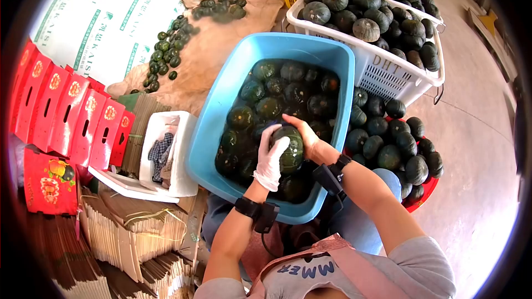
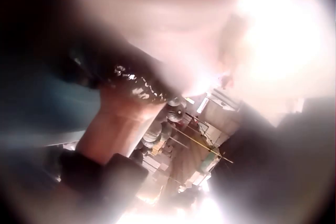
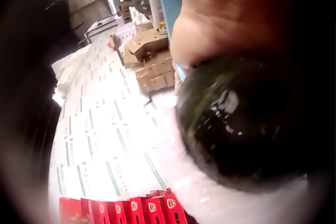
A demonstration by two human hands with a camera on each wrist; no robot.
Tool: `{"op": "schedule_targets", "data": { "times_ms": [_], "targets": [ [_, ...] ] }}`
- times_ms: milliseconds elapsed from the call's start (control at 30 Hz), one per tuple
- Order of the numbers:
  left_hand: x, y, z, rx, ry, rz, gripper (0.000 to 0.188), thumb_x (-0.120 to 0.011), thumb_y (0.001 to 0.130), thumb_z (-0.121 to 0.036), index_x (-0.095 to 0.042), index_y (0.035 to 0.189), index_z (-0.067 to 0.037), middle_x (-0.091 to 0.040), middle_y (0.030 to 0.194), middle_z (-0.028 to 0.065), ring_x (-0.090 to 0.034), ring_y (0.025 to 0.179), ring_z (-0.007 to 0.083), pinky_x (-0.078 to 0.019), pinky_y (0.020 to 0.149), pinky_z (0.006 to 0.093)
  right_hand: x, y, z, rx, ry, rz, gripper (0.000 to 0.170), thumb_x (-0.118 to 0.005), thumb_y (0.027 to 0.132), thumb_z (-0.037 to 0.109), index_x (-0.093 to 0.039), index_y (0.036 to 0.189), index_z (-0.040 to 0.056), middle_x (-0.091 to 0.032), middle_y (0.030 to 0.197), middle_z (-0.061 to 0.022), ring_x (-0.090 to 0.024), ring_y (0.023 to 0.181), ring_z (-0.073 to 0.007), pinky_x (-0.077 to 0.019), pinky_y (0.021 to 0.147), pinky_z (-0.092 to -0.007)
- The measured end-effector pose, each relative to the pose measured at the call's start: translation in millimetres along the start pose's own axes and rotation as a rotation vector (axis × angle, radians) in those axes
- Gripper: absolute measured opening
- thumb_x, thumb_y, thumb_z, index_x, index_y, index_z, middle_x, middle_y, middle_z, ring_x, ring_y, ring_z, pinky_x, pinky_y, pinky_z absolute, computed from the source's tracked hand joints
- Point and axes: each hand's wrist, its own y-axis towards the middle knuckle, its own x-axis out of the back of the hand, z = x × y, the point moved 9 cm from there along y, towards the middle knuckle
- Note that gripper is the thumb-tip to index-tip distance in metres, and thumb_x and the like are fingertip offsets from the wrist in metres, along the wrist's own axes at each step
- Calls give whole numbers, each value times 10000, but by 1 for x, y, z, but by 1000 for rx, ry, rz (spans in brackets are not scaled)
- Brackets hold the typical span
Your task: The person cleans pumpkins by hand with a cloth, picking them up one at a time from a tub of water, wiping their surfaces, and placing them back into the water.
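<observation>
A wet dark green squash (image 1: pixel 291 149) is held between both hands above the water in a blue tub (image 1: pixel 202 152). The left hand (image 1: pixel 270 158), in a white glove, grips its left side with the thumb across it. The bare right hand (image 1: pixel 306 137) curls round its upper right side. More squashes (image 1: pixel 269 108) lie in the tub's water. In the right wrist view the squash (image 3: pixel 239 124) looks glossy, with the gloved hand (image 3: pixel 210 198) beneath it. The left wrist view is blurred, showing the wet squash (image 2: pixel 139 77) beside the right wrist.
White crates (image 1: pixel 382 72) of squashes stand behind right, and a red container (image 1: pixel 429 194) heaped with squashes sits right of the tub. A white foam box (image 1: pixel 185 174) holding cloth, red cartons (image 1: pixel 72 113) and folded cardboard (image 1: pixel 111 238) are at left. Small squashes (image 1: pixel 166 55) lie on a brown sheet.
</observation>
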Motion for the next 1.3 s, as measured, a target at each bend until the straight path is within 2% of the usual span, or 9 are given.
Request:
{"op": "schedule_targets", "data": {
  "times_ms": [133, 267, 433, 500, 667, 833, 933, 1033, 1300],
  "targets": [
    [17, 11, 7, -33, -488, -187, 359, -498, 931, -326, -551, 1181, -74, -618, 1124, 102, -597, 1038, 221, -491, 917, 357, -7, -12, 5, 277, -85, -225, 500, -433, 963, 523, -650, 1033, 78, -690, 985, -50, -640, 869, -175, -503, 831, -325],
    [38, 29, 38, 34, -550, -390, 359, -524, 934, -409, -573, 1099, -94, -620, 1071, 64, -597, 968, 214, -488, 883, 364, -13, -31, -8, 771, -769, -360, 609, -328, 1018, 428, -300, 1457, 8, -246, 1522, -188, -236, 1401, -297, -194, 1143, -347],
    [21, 16, 33, -19, -341, -358, 415, -628, 919, -274, -449, 1219, -50, -539, 1096, 76, -546, 971, 190, -489, 855, 326, -63, -83, 17, 1168, -1263, -484, 422, -387, 1010, 302, -517, 1286, 11, -419, 1400, -237, -342, 1325, -358, -279, 1088, -428],
    [18, 14, 21, -87, -51, -268, 425, -650, 900, -259, -488, 1219, -30, -541, 1125, 87, -543, 985, 190, -465, 887, 318, -50, -76, 36, 1137, -1169, -445, 417, -401, 1007, 331, -578, 1199, 5, -547, 1257, -239, -489, 1206, -355, -385, 1009, -393],
    [-23, -16, -4, 151, -134, 17, 409, -653, 854, -164, -528, 1233, -80, -547, 1141, 60, -527, 1033, 155, -449, 918, 298, -11, -36, 13, 94, 25, -41, 536, -461, 950, 519, -644, 946, 15, -686, 839, -132, -658, 711, -253, -540, 711, -365],
    [-21, -6, -43, -75, -167, 57, 449, -638, 816, -113, -544, 1253, -63, -521, 1223, 78, -522, 1098, 186, -447, 953, 325, -21, -40, -5, 258, 220, -12, 549, -467, 921, 595, -647, 1075, 100, -681, 1064, -73, -636, 956, -207, -503, 867, -355],
    [-23, -9, -78, -722, 1006, -54, 686, -831, 629, -263, -575, 1249, -121, -431, 1266, 196, -449, 1143, 369, -401, 974, 456, -46, -74, 0, 256, 226, 8, 546, -516, 901, 588, -626, 1141, 110, -659, 1120, -77, -612, 1021, -210, -465, 938, -359],
    [-32, -16, -84, -733, 1229, -80, 768, -863, 575, -286, -569, 1269, -143, -393, 1319, 236, -385, 1191, 411, -337, 1006, 511, -25, -60, 8, 435, 63, 61, 538, -669, 863, 448, -550, 1258, 104, -608, 1209, -56, -540, 1145, -188, -398, 1017, -335],
    [-2, -10, 9, 248, -656, 76, 674, -414, 930, -572, -401, 1402, -91, -473, 1387, 104, -461, 1267, 263, -358, 1079, 431, -27, -75, 38, 534, -335, -260, 521, -649, 868, 499, -633, 1114, 40, -653, 1104, -44, -622, 1008, -187, -479, 878, -306]
  ]
}}
